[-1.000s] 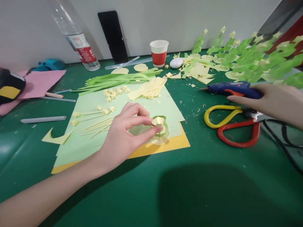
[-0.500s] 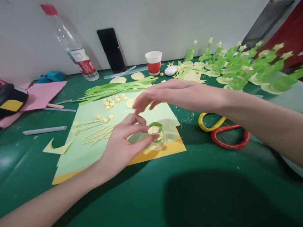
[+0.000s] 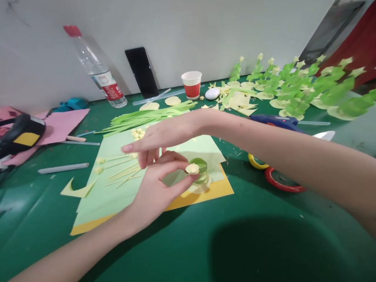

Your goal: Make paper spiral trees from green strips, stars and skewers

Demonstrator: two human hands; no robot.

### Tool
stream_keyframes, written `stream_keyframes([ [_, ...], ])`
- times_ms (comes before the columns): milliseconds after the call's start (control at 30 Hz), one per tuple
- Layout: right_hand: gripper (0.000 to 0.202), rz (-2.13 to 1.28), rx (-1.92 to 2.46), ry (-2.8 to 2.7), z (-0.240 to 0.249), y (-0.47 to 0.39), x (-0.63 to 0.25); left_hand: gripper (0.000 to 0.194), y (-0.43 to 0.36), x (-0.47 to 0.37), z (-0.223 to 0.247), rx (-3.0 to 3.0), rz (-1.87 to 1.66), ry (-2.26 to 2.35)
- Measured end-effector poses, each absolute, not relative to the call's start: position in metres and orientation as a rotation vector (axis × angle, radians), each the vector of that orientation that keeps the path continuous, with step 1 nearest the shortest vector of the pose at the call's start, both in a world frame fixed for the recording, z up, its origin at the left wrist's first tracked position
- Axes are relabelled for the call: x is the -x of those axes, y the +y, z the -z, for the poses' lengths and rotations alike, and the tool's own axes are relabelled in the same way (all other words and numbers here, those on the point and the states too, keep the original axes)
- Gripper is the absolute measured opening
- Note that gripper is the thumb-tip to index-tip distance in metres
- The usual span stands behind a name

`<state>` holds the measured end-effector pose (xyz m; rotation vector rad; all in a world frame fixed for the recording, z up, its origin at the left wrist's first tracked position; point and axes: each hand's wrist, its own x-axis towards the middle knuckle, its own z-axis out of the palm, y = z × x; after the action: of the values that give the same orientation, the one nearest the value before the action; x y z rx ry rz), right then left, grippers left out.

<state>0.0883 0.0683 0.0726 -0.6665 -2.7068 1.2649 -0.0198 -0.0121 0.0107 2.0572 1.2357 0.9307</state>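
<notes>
My left hand (image 3: 160, 182) pinches a small pale yellow folded paper star (image 3: 193, 169) between thumb and forefinger. Right beside the star stands a curled green paper strip (image 3: 200, 164) over a pale round paper disc (image 3: 199, 186). Above and beyond my left wrist, my right hand (image 3: 158, 139) stretches leftward with its fingers apart, and I see nothing in it. Beneath and around it on the light green sheet (image 3: 102, 199) are a cluster of paper stars (image 3: 138, 133), stars on thin stems (image 3: 113, 158) and several bare stems (image 3: 123, 174), partly covered by the hand.
Green paper strips (image 3: 138, 117) lie behind the sheet. Scissors (image 3: 284, 184) and a blue glue gun (image 3: 276, 120) are partly behind my right forearm. Finished paper plants (image 3: 305, 86) crowd the back right. A bottle (image 3: 107, 84), phone (image 3: 142, 72) and paper cup (image 3: 192, 88) stand along the wall.
My right hand has moved left and slightly down, over the stemmed stars, and its fingers have spread. My left hand keeps its pinch on the paper star. The whole view has shifted slightly.
</notes>
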Motion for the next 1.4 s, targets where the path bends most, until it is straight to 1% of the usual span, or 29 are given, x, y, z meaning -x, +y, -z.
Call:
stream_keyframes([
  [67,0.036,-1.112,0.74,-2.573,-0.074,0.066,-0.099,0.01,-0.012,0.02,-0.012,-2.079,-0.944,1.172],
  [167,0.019,-0.773,0.918,-2.377,-0.073,0.053,-0.124,0.011,-0.012,0.019,-0.013,-2.121,-0.964,1.125],
  [233,0.015,-0.678,0.927,-2.291,-0.07,0.04,-0.142,0.013,-0.013,0.019,-0.013,-2.151,-0.987,1.118],
  [333,0.012,-0.628,0.853,-2.283,-0.06,0.017,-0.165,0.014,-0.013,0.02,-0.012,-2.186,-1.003,1.122],
  [500,0.009,-0.588,0.896,-2.333,-0.043,-0.009,-0.175,0.011,-0.013,0.02,-0.012,-2.213,-0.981,1.125],
  [733,0.01,-0.652,0.946,-2.272,-0.038,-0.012,-0.164,0.01,-0.012,0.02,-0.012,-2.243,-1.015,1.089],
  [967,0.002,-0.652,0.939,-2.217,-0.03,-0.011,-0.16,0.009,-0.013,0.02,-0.011,-2.278,-1.041,1.039],
  [1233,0.006,-0.633,0.945,-2.168,-0.025,-0.011,-0.156,0.008,-0.013,0.02,-0.012,-2.29,-0.993,1.058],
  [1333,0.008,-0.556,0.953,-2.178,-0.024,-0.012,-0.156,0.005,-0.013,0.02,-0.013,-2.291,-1.003,1.034],
  [1400,0.008,-0.5,0.946,-2.193,-0.023,-0.013,-0.156,0.011,-0.013,0.022,-0.014,-2.274,-1.014,1.062],
])
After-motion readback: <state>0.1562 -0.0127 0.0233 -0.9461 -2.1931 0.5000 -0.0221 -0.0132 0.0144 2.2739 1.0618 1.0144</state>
